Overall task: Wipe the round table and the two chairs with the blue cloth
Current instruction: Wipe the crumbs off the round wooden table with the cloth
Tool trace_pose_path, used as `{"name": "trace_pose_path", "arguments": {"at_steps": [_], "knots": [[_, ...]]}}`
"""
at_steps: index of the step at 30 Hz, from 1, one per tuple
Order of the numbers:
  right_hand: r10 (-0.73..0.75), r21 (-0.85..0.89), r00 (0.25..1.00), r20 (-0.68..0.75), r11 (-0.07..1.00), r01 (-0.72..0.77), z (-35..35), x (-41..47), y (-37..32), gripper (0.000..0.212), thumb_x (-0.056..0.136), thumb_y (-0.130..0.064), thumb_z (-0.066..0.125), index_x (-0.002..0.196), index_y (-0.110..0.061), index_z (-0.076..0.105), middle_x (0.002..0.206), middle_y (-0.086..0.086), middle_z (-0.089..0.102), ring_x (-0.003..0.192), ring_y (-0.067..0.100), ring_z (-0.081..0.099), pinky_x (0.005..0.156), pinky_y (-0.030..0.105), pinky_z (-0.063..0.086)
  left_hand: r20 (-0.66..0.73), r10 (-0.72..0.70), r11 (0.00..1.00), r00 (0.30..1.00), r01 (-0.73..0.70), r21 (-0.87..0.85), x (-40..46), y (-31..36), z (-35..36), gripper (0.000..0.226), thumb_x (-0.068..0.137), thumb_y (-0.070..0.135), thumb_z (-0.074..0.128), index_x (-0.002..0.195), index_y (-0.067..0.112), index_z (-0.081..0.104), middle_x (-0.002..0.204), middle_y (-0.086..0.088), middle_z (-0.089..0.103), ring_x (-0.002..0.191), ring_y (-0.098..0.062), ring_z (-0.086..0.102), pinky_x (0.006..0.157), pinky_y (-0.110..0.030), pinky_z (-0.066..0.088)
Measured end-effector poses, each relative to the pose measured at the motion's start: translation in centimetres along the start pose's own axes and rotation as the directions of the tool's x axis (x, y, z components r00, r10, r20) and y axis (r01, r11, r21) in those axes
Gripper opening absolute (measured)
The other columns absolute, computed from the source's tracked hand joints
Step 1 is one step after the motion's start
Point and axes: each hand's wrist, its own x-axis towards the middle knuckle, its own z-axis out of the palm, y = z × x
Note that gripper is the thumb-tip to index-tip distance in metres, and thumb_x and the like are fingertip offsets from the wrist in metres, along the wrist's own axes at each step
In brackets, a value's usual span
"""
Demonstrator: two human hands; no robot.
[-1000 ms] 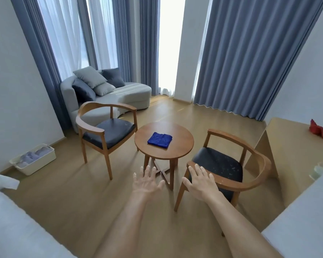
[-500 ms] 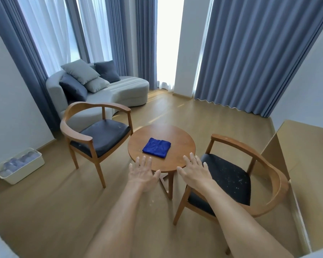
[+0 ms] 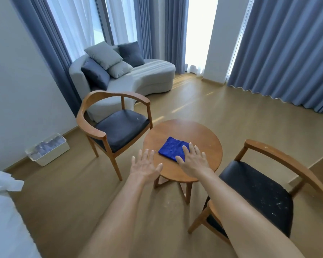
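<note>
At far left, white bedding, and against the wall a white bin of bundled fabric on the wood floor. Behind, a curved grey sofa with four cushions, backed by blue curtains. Left wooden armchair with dark seat, standing just beside the round table. Left hand held open above the floor at the table's near-left edge, palm down, fingers straight and spread, holding nothing; contact with the table's edge cannot be told. Folded blue cloth lying flat near the middle of the tabletop. Right hand extended over the table, palm down, fingers straight and slightly spread, fingertips overlapping the cloth's near-right corner; whether pressing on it or hovering just above cannot be told. To the right, second wooden armchair, its dark seat flecked with pale specks, close to the table. Both forearms bare, reaching in from the bottom edge.
</note>
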Motion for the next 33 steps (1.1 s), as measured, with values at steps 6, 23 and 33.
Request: {"name": "trace_pose_path", "arguments": {"at_steps": [6,23,33], "knots": [[-0.078,0.006,0.996,0.046,0.997,0.078,1.0,6.1,-3.7,0.064,0.101,-0.050,0.023,0.153,-0.018,0.007,0.161,0.009,-0.003,0.148,0.028,-0.002,0.119,0.050,0.006,-0.027,-0.082,0.996,0.996,0.083,0.016,5.4,-4.2,-0.6,0.074,0.093,0.063,0.029,0.153,0.029,0.003,0.162,-0.001,-0.003,0.149,-0.024,-0.008,0.116,-0.049,-0.004],[0.331,0.073,0.943,0.012,0.941,-0.331,6.1,19.3,-6.8,0.064,0.100,-0.049,0.024,0.154,-0.020,0.005,0.161,0.007,-0.005,0.148,0.024,-0.005,0.119,0.044,0.003,0.177,0.241,0.960,0.954,-0.262,0.103,27.1,-11.3,-1.8,0.073,0.096,0.057,0.031,0.154,0.023,0.003,0.162,-0.004,-0.002,0.149,-0.024,-0.007,0.118,-0.047,-0.001],[0.530,0.162,0.840,0.115,0.825,-0.542,10.6,21.2,-2.7,0.062,0.099,-0.051,0.024,0.153,-0.024,0.007,0.161,0.006,-0.003,0.148,0.024,-0.004,0.118,0.045,0.003,0.347,0.412,0.880,0.843,-0.467,0.089,34.0,-6.9,0.0,0.070,0.098,0.050,0.032,0.154,0.017,0.006,0.162,-0.005,-0.002,0.149,-0.023,-0.007,0.120,-0.045,0.002]]}}
